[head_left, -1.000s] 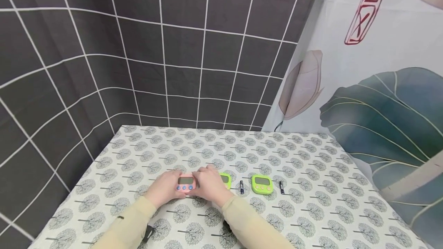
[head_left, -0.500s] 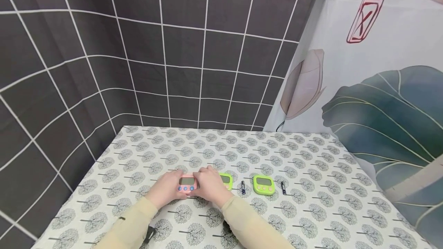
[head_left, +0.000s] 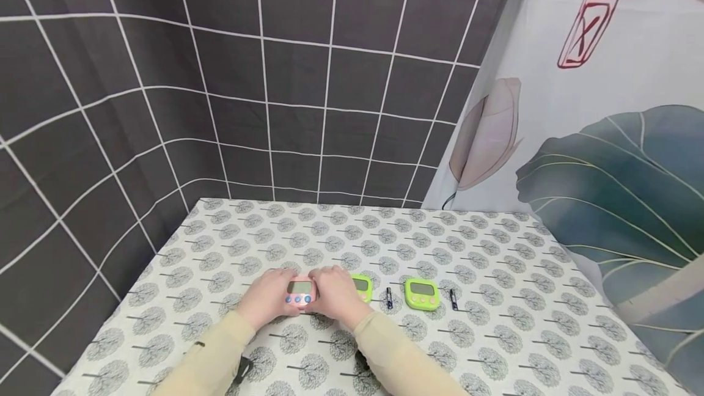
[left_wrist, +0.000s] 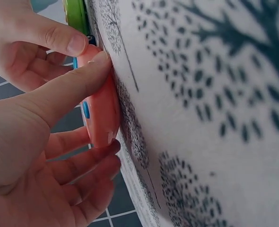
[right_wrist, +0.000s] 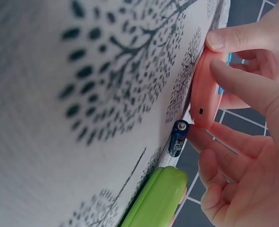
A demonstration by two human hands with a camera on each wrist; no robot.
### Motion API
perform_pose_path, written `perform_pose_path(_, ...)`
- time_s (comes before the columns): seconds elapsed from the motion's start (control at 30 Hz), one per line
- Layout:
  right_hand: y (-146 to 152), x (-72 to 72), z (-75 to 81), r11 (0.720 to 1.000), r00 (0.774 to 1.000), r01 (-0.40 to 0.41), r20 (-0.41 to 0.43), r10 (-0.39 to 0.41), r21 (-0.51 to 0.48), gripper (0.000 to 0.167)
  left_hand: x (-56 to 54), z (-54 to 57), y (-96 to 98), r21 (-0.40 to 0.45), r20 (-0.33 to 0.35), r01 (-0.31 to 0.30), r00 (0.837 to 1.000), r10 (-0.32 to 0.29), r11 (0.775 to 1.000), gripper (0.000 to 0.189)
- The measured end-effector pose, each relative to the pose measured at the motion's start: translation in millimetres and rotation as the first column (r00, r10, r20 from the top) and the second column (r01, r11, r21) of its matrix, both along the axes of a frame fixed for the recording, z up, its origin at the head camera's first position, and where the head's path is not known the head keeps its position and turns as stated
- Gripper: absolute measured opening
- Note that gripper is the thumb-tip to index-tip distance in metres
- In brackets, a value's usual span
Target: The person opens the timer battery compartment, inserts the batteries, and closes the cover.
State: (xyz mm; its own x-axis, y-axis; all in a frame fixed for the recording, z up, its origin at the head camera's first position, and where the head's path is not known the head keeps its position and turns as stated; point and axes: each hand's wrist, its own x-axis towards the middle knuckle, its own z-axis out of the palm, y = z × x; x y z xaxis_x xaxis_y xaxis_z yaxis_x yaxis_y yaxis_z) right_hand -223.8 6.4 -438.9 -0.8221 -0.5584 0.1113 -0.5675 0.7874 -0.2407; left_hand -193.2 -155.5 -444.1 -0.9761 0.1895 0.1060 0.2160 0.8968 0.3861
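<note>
The pink digital timer (head_left: 299, 292) with three blue buttons is near the front of the surface (head_left: 511, 359), held between the left hand (head_left: 267, 298) and the right hand (head_left: 337, 296). The fingers of both hands are grasping it, one hand at each end, with the thumbs pressed along its near edge; whether its back touches the tree-print cloth I cannot tell. Its grey display faces up and looks blank. Just beside its right end, in the right wrist view, lies a dark blue battery (right_wrist: 178, 138), close to the right hand's fingers. Next along to the right sits a green timer (head_left: 362, 287), partly hidden behind the right hand, then a second battery (head_left: 389, 298), another green timer (head_left: 422, 294) with pale pink buttons, and a third battery (head_left: 453, 299). Beyond the surface hang a dark curtain (head_left: 357, 78) with a white grid and, to the right, a white curtain (head_left: 528, 29) printed with large leaves and red lettering
</note>
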Motion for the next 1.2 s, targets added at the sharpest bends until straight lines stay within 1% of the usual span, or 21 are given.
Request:
perform_pose_path(0.2, 1.9, 0.5, -2.3, 1.000, 0.999, 0.016, 0.030, -0.016, -0.013, 0.063, -4.0, -1.3, 0.8, -0.020, -0.029, -0.028, 0.999, 0.027, 0.999, 0.074)
perform_pose_path(0.3, 2.1, 0.9, -1.9, 1.000, 0.999, 0.015, 0.033, -0.014, -0.023, 0.062, -3.9, -1.8, -0.2, -0.027, -0.040, -0.031, 0.999, 0.030, 0.999, 0.075)
perform_pose_path(0.43, 3.0, 1.4, 0.4, 0.999, 0.998, 0.020, 0.053, -0.018, -0.048, 0.060, -3.8, -1.7, -0.5, -0.016, -0.035, -0.035, 0.999, 0.034, 0.999, 0.076)
perform_pose_path(0.5, 4.0, 1.7, 2.4, 0.996, 0.996, 0.027, 0.084, -0.020, -0.082, 0.059, -3.9, -1.6, -0.1, -0.006, -0.031, -0.041, 0.999, 0.041, 0.999, 0.078)
perform_pose_path(0.6, 6.4, 1.2, 6.0, 0.989, 0.990, 0.041, 0.136, -0.022, -0.139, 0.055, -3.1, -1.0, 0.0, -0.003, -0.041, -0.042, 0.998, 0.042, 0.999, 0.080)
perform_pose_path(0.7, 8.9, -0.1, 8.2, 0.976, 0.979, 0.077, 0.202, -0.035, -0.205, 0.050, -1.9, 0.9, 0.2, -0.001, -0.072, -0.036, 0.997, 0.036, 0.999, 0.078)
perform_pose_path(0.83, 10.8, -2.3, 9.3, 0.954, 0.969, 0.127, 0.241, -0.060, -0.273, 0.047, 0.4, 4.8, 1.3, 0.008, -0.125, -0.021, 0.992, 0.022, 1.000, 0.076)
perform_pose_path(0.9, 11.3, -3.5, 9.7, 0.947, 0.966, 0.148, 0.248, -0.076, -0.287, 0.046, 1.4, 6.8, 2.4, 0.018, -0.144, -0.018, 0.989, 0.020, 1.000, 0.077)
perform_pose_path(1.0, 12.7, -4.8, 10.3, 0.945, 0.963, 0.168, 0.250, -0.097, -0.281, 0.046, 1.9, 8.9, 4.5, 0.039, -0.162, -0.023, 0.986, 0.029, 0.999, 0.080)
perform_pose_path(1.1, 15.1, -5.1, 11.2, 0.944, 0.964, 0.171, 0.245, -0.101, -0.283, 0.043, 1.3, 9.7, 6.5, 0.048, -0.181, -0.036, 0.982, 0.044, 0.998, 0.079)
perform_pose_path(1.2, 17.6, -4.4, 12.8, 0.931, 0.962, 0.178, 0.255, -0.096, -0.318, 0.038, 1.5, 9.9, 7.8, 0.046, -0.199, -0.043, 0.979, 0.051, 0.998, 0.078)
